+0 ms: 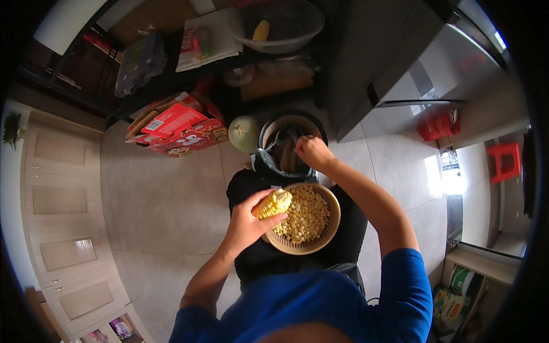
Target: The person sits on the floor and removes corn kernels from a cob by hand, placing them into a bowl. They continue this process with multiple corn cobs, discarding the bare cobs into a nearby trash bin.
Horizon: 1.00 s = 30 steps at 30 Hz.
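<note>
My left hand (251, 220) is wrapped round an ear of corn (273, 204), its yellow kernels facing up, at the left rim of a tan basket (335, 228). Loose corn kernels (306, 214) fill much of that basket, which rests on my lap. Farther off, my right hand (313, 151) is over the right side of a bin (315, 121) lined with a dark plastic bag (266, 166). Its fingers are curled closed; whatever they may hold is hidden. Some pale brownish pieces lie inside the bin, too dark to name.
A pale green round melon or gourd (242, 137) sits left of the bin, beside red cardboard boxes (189, 134). On the dark shelf behind, a clear basin (297, 37) contains another ear of corn (261, 31). A dark glossy cabinet (417, 68) stands right; a red stool (504, 162) is beyond.
</note>
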{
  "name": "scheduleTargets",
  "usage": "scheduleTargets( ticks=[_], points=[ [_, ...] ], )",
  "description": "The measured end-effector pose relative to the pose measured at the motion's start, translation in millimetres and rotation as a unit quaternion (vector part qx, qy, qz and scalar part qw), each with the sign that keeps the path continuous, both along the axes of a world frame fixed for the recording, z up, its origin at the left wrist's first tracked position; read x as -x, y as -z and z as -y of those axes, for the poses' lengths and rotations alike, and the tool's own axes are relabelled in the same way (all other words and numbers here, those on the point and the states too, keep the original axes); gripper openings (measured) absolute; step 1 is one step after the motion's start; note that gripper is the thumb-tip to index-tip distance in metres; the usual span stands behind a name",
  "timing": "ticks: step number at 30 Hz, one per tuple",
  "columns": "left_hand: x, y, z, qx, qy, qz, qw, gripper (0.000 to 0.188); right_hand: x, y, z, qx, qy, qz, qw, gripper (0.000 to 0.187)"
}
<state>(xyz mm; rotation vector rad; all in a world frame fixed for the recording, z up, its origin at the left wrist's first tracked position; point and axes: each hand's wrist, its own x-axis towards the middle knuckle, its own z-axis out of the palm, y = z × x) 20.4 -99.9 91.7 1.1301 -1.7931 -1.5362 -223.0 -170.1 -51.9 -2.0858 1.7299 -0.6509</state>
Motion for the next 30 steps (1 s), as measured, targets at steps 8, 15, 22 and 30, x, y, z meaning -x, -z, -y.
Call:
scheduleTargets(
  ticks=[8,15,22,30],
  points=[
    [-6,25,30,-0.053,-0.050,-0.017,0.997,0.050,-24,91,34,-0.215,-0.108,-0.284,0.928,0.031],
    [6,22,46,-0.038,-0.045,-0.039,0.998,0.049,-12,105,18,-0.191,-0.089,-0.018,0.977,0.032],
    [19,-10,32,0.016,-0.019,0.001,1.000,0.051,-14,-113,-36,-0.227,-0.001,0.551,0.803,0.023],
    [45,-31,1,0.156,0.102,0.057,0.981,0.051,-12,-172,-130,-0.092,0.000,0.398,0.913,0.019]
  ],
)
